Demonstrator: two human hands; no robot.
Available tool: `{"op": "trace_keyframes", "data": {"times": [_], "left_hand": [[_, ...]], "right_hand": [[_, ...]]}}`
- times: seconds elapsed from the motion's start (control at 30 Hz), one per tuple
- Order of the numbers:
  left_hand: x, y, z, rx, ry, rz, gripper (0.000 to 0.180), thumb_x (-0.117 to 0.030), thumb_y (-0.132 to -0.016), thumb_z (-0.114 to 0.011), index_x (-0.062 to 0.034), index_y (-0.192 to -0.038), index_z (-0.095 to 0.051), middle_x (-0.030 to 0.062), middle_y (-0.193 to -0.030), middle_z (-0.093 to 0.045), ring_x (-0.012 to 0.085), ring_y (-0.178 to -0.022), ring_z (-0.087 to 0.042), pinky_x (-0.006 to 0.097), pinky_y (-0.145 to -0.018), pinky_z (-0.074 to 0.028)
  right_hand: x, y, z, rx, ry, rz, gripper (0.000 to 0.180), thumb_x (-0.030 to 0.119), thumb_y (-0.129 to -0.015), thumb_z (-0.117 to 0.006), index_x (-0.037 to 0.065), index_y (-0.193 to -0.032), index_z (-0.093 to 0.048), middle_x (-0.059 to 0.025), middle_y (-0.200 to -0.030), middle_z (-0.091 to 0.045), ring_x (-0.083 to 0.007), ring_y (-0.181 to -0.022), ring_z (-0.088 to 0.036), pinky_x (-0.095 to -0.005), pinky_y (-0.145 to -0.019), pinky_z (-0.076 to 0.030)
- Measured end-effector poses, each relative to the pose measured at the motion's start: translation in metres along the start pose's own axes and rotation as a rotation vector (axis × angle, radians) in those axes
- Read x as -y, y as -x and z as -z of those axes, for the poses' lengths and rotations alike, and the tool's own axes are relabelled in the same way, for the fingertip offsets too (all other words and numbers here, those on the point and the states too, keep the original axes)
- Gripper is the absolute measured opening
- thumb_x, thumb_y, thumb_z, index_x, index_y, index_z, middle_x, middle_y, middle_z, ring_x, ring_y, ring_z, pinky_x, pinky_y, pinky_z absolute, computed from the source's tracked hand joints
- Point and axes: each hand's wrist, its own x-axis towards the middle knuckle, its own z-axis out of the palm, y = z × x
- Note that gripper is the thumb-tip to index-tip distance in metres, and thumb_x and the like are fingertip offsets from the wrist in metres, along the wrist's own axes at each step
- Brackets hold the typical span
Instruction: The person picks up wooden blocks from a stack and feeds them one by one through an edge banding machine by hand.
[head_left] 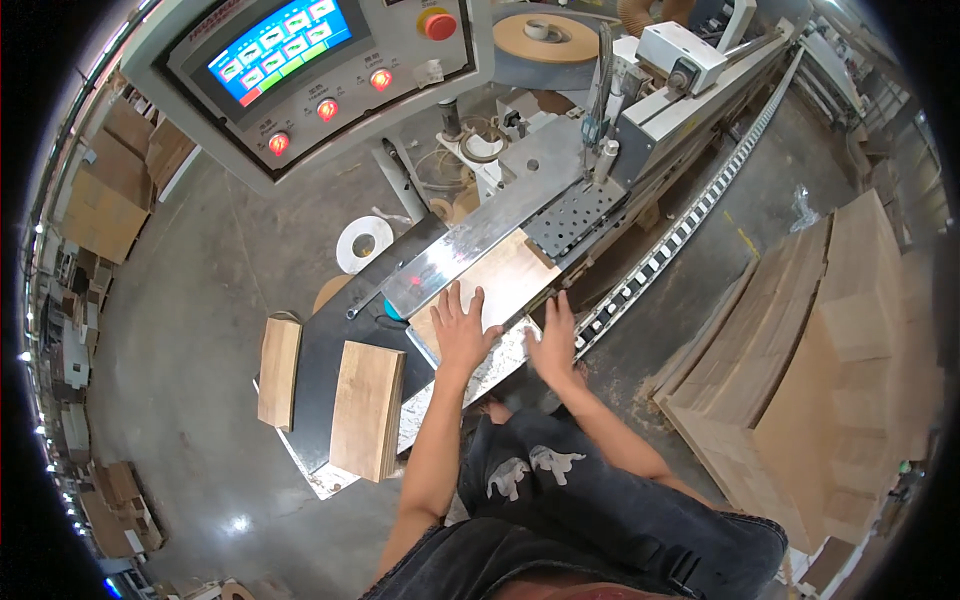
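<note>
Light wooden board lying at the machine's metal fence, both hands at it

Left hand [463,335] is resting palm-down on the flat, light-brown wooden board [505,268], fingers spreading wide and gripping nothing. Right hand [556,345] is holding its fingers straight, thumb standing apart, at the board's near edge; no object is showing in it. Whether it is touching the edge, cannot tell.

The board is lying along the near side of a long, polished metal fence [440,265], its far end just beside a dark grey metal plate with rows of holes [578,220].

To the left, a neat stack of light-brown wooden boards [364,410] is standing on the black, flat tabletop [325,335]; a smaller stack of wooden boards [278,372] is sitting at the table's outer edge.

Above, a grey control panel [225,135] is showing a lit blue screen [280,50] and three glowing red buttons [327,109]. A black-and-white segmented track [690,200] is running off toward the upper right.
</note>
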Motion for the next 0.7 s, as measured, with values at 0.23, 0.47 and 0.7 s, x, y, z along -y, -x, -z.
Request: {"op": "trace_keyframes", "data": {"times": [0.23, 0.47, 0.7], "left_hand": [[-0.001, -0.008, 0.001, -0.027, 0.111, -0.014, 0.077, -0.048, -0.085, -0.079, -0.0125, -0.149, -0.057, 0.0279, -0.162, -0.035, 0.0504, -0.15, -0.028, 0.066, -0.12, -0.024], [0.004, -0.004, 0.018, 0.01, 0.225, 0.057, 0.057, -0.041, -0.098, -0.067, -0.0049, -0.142, -0.063, 0.0233, -0.162, -0.041, 0.0426, -0.15, -0.037, 0.053, -0.122, -0.03], [-0.013, 0.018, 0.026, 0.059, 0.285, 0.223, 0.065, -0.031, -0.099, -0.067, 0.001, -0.152, -0.049, 0.0286, -0.166, -0.03, 0.0462, -0.152, -0.031, 0.051, -0.123, -0.03]], "right_hand": [[0.042, 0.009, -0.028, 0.168, -0.049, 0.087, 0.117, 0.022, -0.076, -0.092, -0.026, -0.151, -0.016, -0.0465, -0.163, 0.007, -0.0581, -0.151, -0.021, -0.0565, -0.121, -0.031], [0.041, -0.002, -0.028, 0.256, -0.074, -0.032, 0.124, 0.027, -0.078, -0.093, -0.029, -0.149, -0.009, -0.0466, -0.16, 0.021, -0.0492, -0.096, -0.072, -0.0412, -0.07, -0.062], [0.006, -0.038, -0.003, 0.262, -0.171, -0.069, 0.129, 0.044, -0.076, -0.092, -0.03, -0.147, -0.014, -0.0466, -0.16, 0.021, -0.0503, -0.099, -0.072, -0.0393, -0.074, -0.062]]}}
